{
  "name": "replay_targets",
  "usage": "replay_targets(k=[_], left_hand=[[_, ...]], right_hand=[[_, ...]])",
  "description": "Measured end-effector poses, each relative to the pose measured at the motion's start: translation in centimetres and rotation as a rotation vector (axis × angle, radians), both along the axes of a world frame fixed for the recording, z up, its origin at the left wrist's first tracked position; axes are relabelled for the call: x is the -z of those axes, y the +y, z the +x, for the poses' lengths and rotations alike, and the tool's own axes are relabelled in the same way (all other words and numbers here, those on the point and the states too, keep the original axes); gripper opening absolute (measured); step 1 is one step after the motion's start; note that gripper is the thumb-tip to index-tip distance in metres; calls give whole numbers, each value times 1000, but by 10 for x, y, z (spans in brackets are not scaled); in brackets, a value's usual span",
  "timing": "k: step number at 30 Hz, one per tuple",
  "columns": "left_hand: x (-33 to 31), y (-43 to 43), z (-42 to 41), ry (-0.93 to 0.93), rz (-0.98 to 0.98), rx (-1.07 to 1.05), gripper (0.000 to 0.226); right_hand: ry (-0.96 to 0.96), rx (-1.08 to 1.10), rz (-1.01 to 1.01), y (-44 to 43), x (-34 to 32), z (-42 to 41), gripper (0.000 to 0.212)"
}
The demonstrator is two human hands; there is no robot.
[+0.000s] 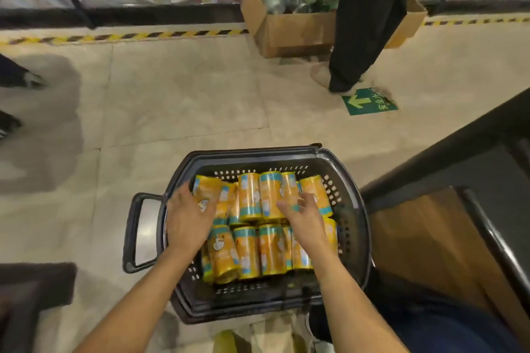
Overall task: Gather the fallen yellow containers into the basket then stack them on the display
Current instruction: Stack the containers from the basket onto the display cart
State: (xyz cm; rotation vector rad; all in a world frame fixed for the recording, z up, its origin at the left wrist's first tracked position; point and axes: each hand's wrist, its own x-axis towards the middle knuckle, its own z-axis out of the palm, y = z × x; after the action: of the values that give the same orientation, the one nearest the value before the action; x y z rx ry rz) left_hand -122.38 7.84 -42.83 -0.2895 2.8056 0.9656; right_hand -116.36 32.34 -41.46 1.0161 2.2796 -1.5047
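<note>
A dark plastic basket (351, 180) stands on the tiled floor in front of me, holding several yellow cylindrical containers (249, 249) with teal bands, lying on their sides in two rows. My left hand (187, 216) rests on the containers at the basket's left side, fingers spread over one at the back left (205, 185). My right hand (305, 216) lies over the containers at the back right (317, 189), fingers apart and curled. Neither hand has a container lifted.
The basket's handle (134, 232) sticks out to the left. A dark-edged wooden display (447, 238) stands to the right. Another person's legs (352, 37) stand by a cardboard box of bottles (289, 28) across the aisle. Store shelves line the far side.
</note>
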Motion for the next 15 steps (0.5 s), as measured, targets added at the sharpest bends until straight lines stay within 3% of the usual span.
replay_targets(k=[3, 10, 12, 15], left_hand=[[19, 5, -8, 76, -201, 102, 73], [43, 19, -23, 42, -509, 181, 77], [44, 22, -19, 76, -485, 177, 73], [46, 29, -9, 73, -266, 153, 71]], right_hand=[[-36, -8, 47, -3, 24, -19, 91], [-76, -13, 187, -12, 63, -32, 91], [-94, -47, 252, -15, 66, -34, 87], [-132, -63, 286, -20, 68, -37, 77]])
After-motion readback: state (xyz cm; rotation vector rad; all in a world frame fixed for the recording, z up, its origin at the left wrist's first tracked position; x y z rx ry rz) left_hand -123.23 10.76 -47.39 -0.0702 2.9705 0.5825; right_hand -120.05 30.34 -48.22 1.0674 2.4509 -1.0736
